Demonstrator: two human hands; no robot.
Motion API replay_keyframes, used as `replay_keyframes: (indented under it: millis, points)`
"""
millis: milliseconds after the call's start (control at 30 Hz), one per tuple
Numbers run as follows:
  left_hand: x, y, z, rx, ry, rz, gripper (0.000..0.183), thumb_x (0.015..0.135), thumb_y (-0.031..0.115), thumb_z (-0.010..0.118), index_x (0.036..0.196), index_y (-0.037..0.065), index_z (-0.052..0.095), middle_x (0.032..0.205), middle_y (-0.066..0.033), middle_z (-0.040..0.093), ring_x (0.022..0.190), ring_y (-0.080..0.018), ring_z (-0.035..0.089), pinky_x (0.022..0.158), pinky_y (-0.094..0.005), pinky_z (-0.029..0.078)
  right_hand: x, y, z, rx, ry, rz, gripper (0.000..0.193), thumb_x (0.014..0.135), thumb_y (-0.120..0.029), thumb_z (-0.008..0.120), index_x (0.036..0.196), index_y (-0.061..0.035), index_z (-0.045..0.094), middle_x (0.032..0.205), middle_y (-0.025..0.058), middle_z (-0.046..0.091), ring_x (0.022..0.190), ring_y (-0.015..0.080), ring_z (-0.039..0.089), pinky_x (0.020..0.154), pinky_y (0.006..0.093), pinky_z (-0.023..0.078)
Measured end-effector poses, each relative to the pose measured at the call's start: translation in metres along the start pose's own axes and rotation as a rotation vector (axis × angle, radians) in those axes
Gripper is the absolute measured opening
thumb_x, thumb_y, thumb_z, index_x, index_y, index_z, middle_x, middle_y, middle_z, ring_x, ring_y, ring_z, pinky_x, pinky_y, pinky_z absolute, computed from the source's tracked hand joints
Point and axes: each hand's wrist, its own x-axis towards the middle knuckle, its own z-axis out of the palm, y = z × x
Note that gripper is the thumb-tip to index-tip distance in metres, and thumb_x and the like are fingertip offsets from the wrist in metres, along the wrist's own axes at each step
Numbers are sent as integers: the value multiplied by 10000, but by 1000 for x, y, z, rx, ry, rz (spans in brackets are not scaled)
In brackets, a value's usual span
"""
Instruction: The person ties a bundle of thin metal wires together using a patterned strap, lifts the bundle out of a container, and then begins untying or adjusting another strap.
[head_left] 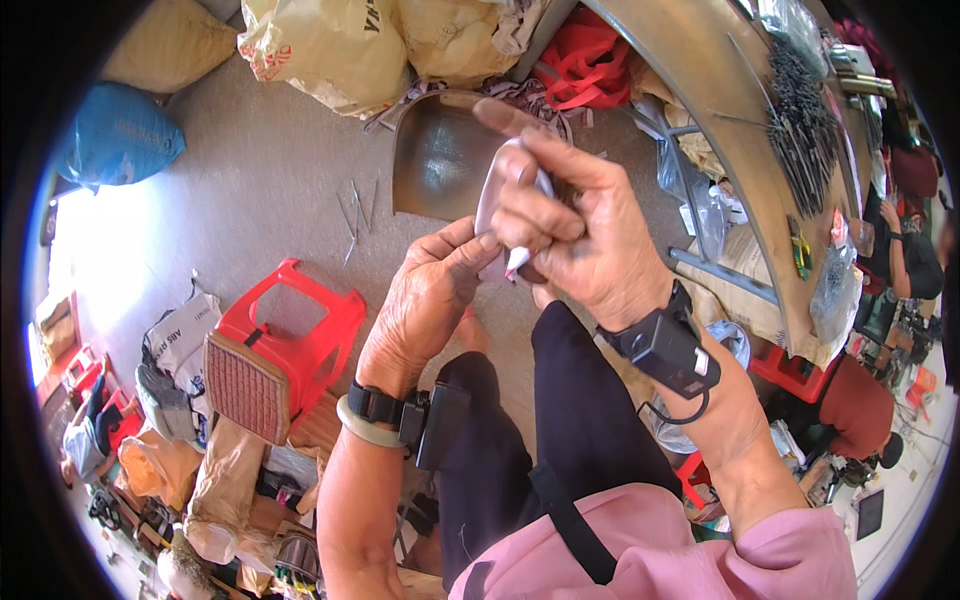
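Observation:
In front of my knees, both hands meet at a small pale pinkish-white piece that looks like cloth [487,205]. My left hand [425,290] pinches its lower edge between thumb and fingers. My right hand [595,225] has its middle fingers curled over the same piece, while the index finger points out to the far left. The fingers hide part of the piece, so whether anything is wrapped inside cannot be seen. Beyond the hands, a curved dark metal pan [435,150] rests on the floor.
A red plastic stool [335,320] lies tipped at the left. Thin metal rods [355,220] are on the floor. At right, a table [735,130] bears dark rods [800,130] and yellow-handled pliers [800,250]. Sacks [325,50] and a blue bag [120,135] stand far off. People sit at both sides.

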Motion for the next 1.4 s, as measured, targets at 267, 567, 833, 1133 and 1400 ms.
replay_keyframes:
  millis: [267, 567, 833, 1133, 1400]
  points:
    - [-15, -11, 10, -100, -19, -166, 384, 1010, 336, 527, 1071, -40, 581, 739, -144, 632, 546, -199, 579, 562, -330, 512, 1, -26, -44, -183, 136, -87, 366, 989, -138, 515, 1306, 45, 507, 851, 53, 627, 530, 86, 401, 610, 281, 370]
    - [-10, -14, -2, -50, 88, -321, 278, 1006, 270, 564, 950, -2, 584, 603, 4, 427, 460, -62, 297, 441, -239, 255, -20, -45, -73, -326, 128, 31, 273, 938, -85, 548, 1177, 42, 584, 773, 56, 604, 601, 107, 496, 636, 259, 427]
    - [-12, -21, -6, -18, 167, -336, 281, 1006, 259, 566, 1040, -14, 629, 589, 43, 358, 464, -56, 286, 435, -237, 228, -33, -59, -76, -735, 254, 84, 221, 915, -120, 585, 1074, 24, 641, 729, 0, 573, 613, 44, 488, 544, 169, 398]
    - [-42, -55, -7, 254, 243, -459, 203, 975, 158, 591, 1084, 3, 662, 658, 34, 475, 541, -68, 411, 491, -217, 306, -86, -25, -85, -2141, -337, 225, 271, 857, -301, 696, 801, -43, 636, 859, 119, 573, 802, 327, 605, 692, 450, 462]
    - [-63, -61, 49, 1493, -125, 161, 1087, 552, 282, 899, 1445, -5, 350, 1409, -246, 381, 1389, -420, 301, 1162, -579, 163, -116, -17, -76, -1990, -524, 547, 253, 861, -255, 621, 831, -5, 649, 804, 194, 625, 811, 362, 625, 703, 464, 502]
